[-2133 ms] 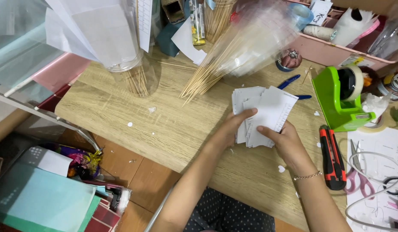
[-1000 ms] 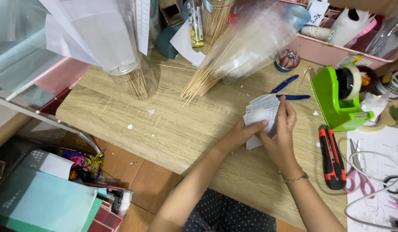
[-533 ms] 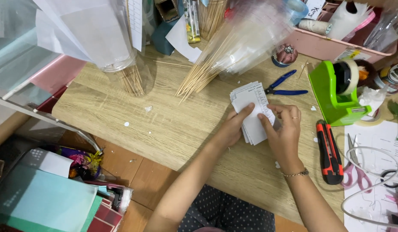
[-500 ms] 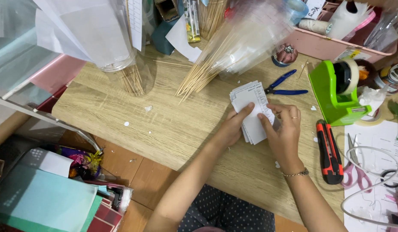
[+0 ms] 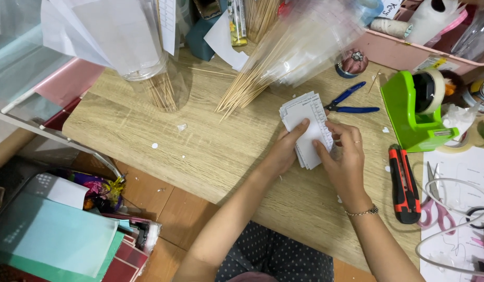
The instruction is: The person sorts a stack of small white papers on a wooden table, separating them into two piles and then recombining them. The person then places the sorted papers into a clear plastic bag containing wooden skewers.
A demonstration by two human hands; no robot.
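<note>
Stack of white paper cards (image 5: 307, 128) grasped between left hand (image 5: 283, 151) and right hand (image 5: 346, 162), both grips clenched on it, above the wooden bench (image 5: 200, 141), near blue pliers (image 5: 349, 102).

One head-worn view — looking steeply down from close above the wooden desk (image 5: 148, 130), facing its far, cluttered edge; near edge at bottom.

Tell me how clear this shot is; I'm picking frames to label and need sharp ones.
Head view: lighting soft and even, with only faint shadows under the left hand and right hand; the cards are sharp, though their print is too small to read; the plastic sleeve over the skewers shows glare and looks smeared; straight edges bow slightly near the frame's borders.
</note>
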